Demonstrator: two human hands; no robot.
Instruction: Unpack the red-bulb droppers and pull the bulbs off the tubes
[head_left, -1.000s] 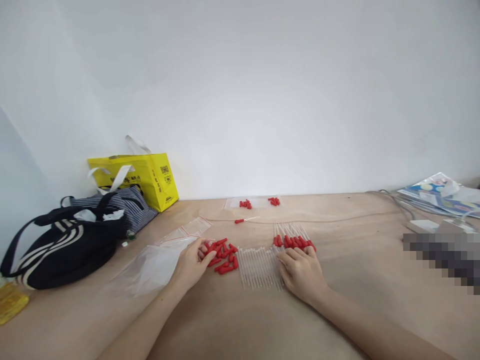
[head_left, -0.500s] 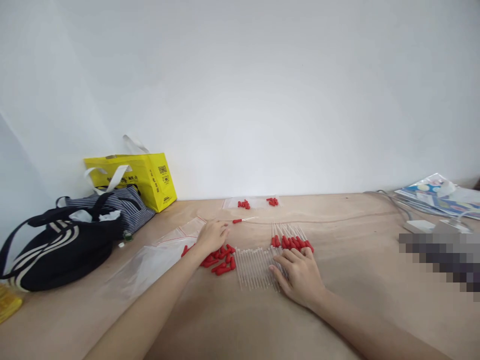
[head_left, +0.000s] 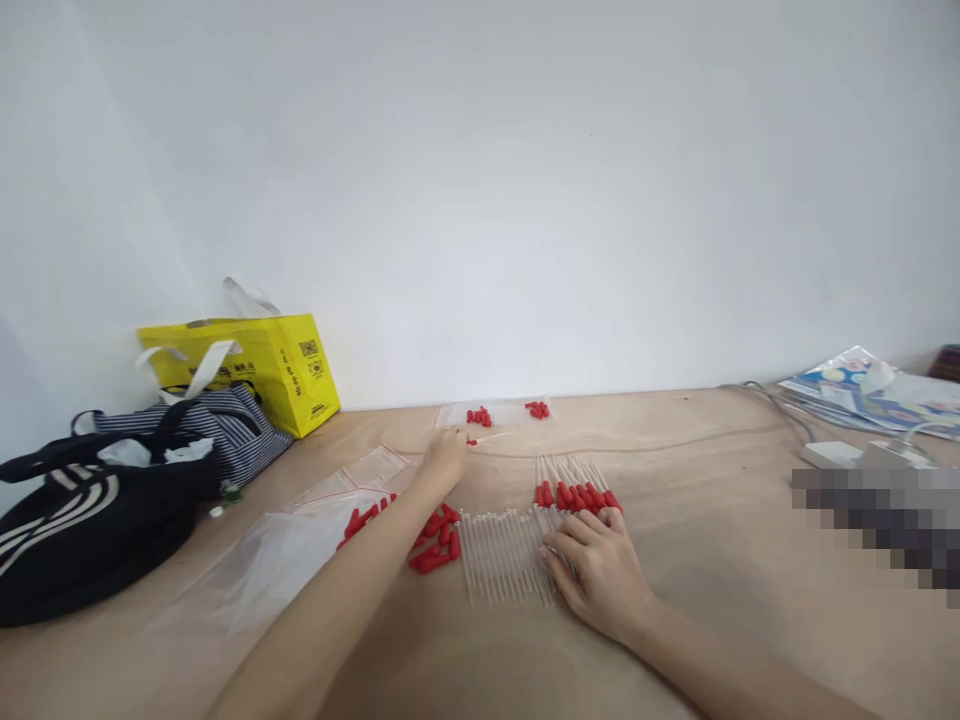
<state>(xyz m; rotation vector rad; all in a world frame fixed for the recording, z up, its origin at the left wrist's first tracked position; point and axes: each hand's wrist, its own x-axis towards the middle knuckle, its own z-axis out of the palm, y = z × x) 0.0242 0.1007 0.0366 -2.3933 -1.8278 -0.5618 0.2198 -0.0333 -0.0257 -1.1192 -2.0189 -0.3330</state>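
My left hand [head_left: 445,458] reaches across the table, fingers closed at the red bulb of a single dropper [head_left: 491,436], whose clear tube points right. Under and beside my left forearm lie loose red rubber bulbs [head_left: 435,558]. My right hand [head_left: 596,560] rests on the right end of a row of clear glass tubes [head_left: 499,560], its fingers bent and slightly apart. The fingers hide part of the row. Just beyond that hand lies a group of droppers with red bulbs [head_left: 577,494], tubes pointing away from me.
A clear zip bag [head_left: 506,415] with red bulbs and tubes lies near the wall. Empty-looking plastic bags [head_left: 289,545] spread at left. Beyond them are a black bag [head_left: 150,520], a striped bag [head_left: 255,440] and a yellow bag [head_left: 300,375]. Papers [head_left: 862,385] and white adapters [head_left: 829,455] sit right.
My left hand has moved forward from above the loose bulbs to the single dropper, its fingers now covering part of the red bulb. My right hand stays on the tubes. The view has shifted slightly.
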